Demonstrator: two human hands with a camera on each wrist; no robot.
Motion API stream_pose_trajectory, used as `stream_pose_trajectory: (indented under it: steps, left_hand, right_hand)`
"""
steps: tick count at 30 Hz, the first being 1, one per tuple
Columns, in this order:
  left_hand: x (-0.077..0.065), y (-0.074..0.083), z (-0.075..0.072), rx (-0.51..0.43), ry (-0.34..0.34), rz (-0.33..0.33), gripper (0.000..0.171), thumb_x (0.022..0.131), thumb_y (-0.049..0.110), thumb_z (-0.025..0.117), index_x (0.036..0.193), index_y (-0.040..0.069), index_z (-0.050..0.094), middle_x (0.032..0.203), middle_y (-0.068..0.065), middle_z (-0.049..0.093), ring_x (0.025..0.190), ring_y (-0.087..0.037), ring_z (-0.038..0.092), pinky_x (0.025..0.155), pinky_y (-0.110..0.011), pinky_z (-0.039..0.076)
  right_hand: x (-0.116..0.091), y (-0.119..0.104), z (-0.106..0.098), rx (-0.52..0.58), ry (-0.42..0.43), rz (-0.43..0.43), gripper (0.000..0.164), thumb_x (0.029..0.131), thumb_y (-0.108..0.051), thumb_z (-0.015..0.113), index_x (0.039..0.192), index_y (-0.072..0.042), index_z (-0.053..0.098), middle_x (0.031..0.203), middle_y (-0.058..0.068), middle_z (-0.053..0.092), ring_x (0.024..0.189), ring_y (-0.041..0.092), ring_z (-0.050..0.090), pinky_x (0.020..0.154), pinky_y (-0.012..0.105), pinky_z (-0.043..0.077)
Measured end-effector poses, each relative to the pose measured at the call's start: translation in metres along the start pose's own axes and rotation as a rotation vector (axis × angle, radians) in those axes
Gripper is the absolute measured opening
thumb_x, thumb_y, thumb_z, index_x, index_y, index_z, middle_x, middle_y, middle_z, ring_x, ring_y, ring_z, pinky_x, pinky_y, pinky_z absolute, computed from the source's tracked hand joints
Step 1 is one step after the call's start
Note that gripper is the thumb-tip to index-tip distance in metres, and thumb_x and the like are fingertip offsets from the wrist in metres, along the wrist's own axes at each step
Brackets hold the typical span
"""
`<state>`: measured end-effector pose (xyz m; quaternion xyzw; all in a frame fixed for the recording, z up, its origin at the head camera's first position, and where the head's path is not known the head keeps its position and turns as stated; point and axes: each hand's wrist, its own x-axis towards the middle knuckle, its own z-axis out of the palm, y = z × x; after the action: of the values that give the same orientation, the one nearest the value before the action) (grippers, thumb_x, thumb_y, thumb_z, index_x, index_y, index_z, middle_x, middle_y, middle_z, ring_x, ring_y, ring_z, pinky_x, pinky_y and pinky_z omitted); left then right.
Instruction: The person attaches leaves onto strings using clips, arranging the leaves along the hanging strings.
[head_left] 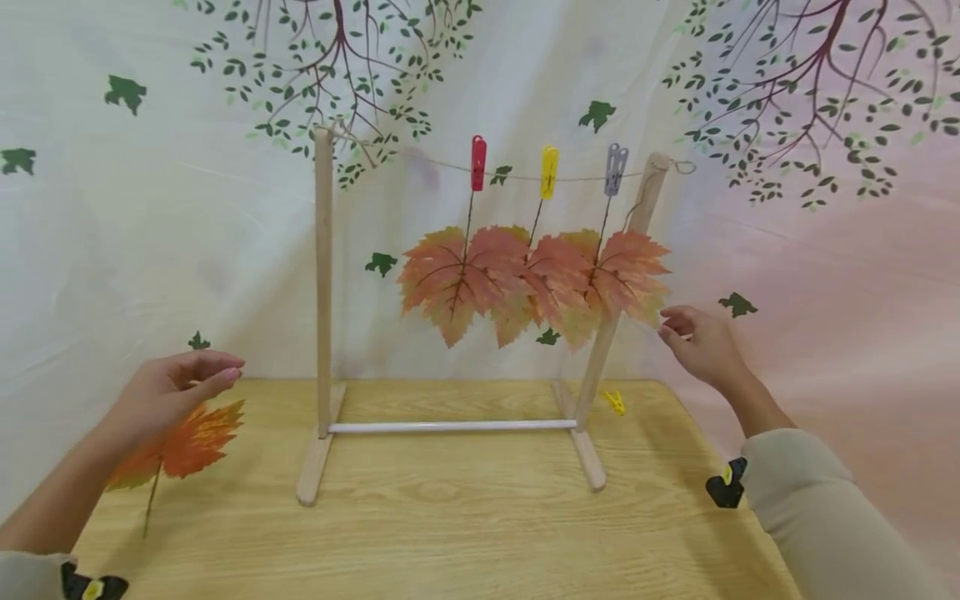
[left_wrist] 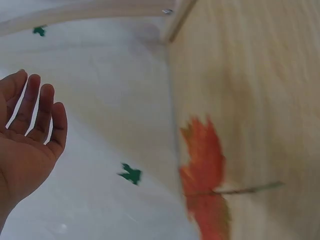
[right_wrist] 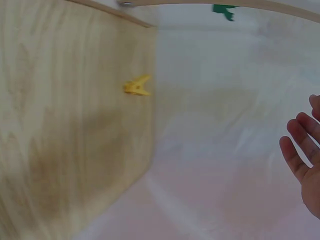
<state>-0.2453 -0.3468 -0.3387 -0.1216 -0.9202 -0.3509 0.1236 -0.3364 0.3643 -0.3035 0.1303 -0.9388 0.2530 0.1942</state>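
My left hand (head_left: 168,392) hovers above an orange maple leaf (head_left: 197,442), its fingers loosely bent and holding nothing. That leaf lies at the table's left, its stem toward the front. At the right, my right hand (head_left: 701,342) is raised with relaxed fingers, its fingertips right by the edge of a hanging maple leaf (head_left: 630,271). Overlapping pink-orange leaves hang by their stems from a string, under a red clothespin (head_left: 477,164), a yellow clothespin (head_left: 549,172) and a grey clothespin (head_left: 615,169). Both wrist views show fingers apart with nothing between them.
The string runs between two posts of a wooden stand (head_left: 324,283), joined low by a white bar (head_left: 450,427). A loose yellow clothespin (head_left: 615,402) lies behind the stand's right foot on the wooden table (head_left: 450,533). Behind hangs a leaf-patterned cloth (head_left: 247,208).
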Motion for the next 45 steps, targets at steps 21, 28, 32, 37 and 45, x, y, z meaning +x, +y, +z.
stream_pose_trajectory:
  steps: [21, 28, 32, 37, 45]
  left_hand:
    - [-0.045, -0.107, 0.008, 0.213, -0.202, 0.008, 0.021, 0.101, 0.023, 0.068, 0.112, 0.006, 0.073, 0.099, 0.000, 0.073, 0.081, 0.004, 0.062, 0.066, -0.026, 0.055]
    - [-0.058, -0.139, 0.007, 0.301, -0.191, 0.262, 0.017, 0.086, 0.010, 0.083, 0.097, 0.021, 0.075, 0.092, 0.017, 0.068, 0.081, 0.006, 0.060, 0.062, -0.025, 0.053]
    - [-0.061, -0.156, 0.005, 0.267, -0.227, 0.376, 0.024, 0.083, 0.007, 0.083, 0.099, 0.024, 0.076, 0.095, 0.020, 0.066, 0.084, 0.006, 0.057, 0.061, -0.025, 0.051]
    - [-0.061, -0.163, 0.001, 0.231, -0.361, 0.317, 0.018, 0.089, 0.015, 0.079, 0.105, 0.023, 0.077, 0.101, 0.013, 0.068, 0.088, 0.008, 0.057, 0.062, -0.025, 0.052]
    - [-0.059, -0.157, 0.008, 0.276, -0.324, 0.351, 0.018, 0.084, 0.017, 0.084, 0.100, 0.022, 0.078, 0.101, 0.005, 0.069, 0.091, 0.008, 0.057, 0.065, -0.024, 0.052]
  right_hand:
    - [-0.041, 0.046, 0.100, 0.071, -0.105, 0.016, 0.038, 0.100, -0.015, 0.067, 0.126, 0.013, 0.060, 0.115, 0.035, 0.065, 0.102, 0.050, 0.065, 0.087, 0.060, 0.054]
    - [-0.046, 0.048, 0.121, 0.021, -0.182, 0.033, 0.050, 0.101, -0.023, 0.067, 0.134, 0.013, 0.055, 0.128, 0.035, 0.060, 0.110, 0.053, 0.060, 0.093, 0.062, 0.050]
    - [-0.049, 0.045, 0.127, 0.008, -0.225, 0.031, 0.055, 0.102, -0.025, 0.066, 0.137, 0.014, 0.052, 0.135, 0.037, 0.055, 0.122, 0.057, 0.052, 0.101, 0.067, 0.043]
    - [-0.053, 0.043, 0.136, -0.009, -0.198, -0.043, 0.050, 0.102, -0.020, 0.065, 0.132, 0.018, 0.054, 0.128, 0.039, 0.057, 0.121, 0.059, 0.052, 0.102, 0.068, 0.041]
    - [-0.059, 0.041, 0.142, -0.105, -0.252, 0.045, 0.055, 0.106, -0.033, 0.056, 0.143, 0.008, 0.052, 0.138, 0.036, 0.051, 0.123, 0.059, 0.049, 0.097, 0.073, 0.041]
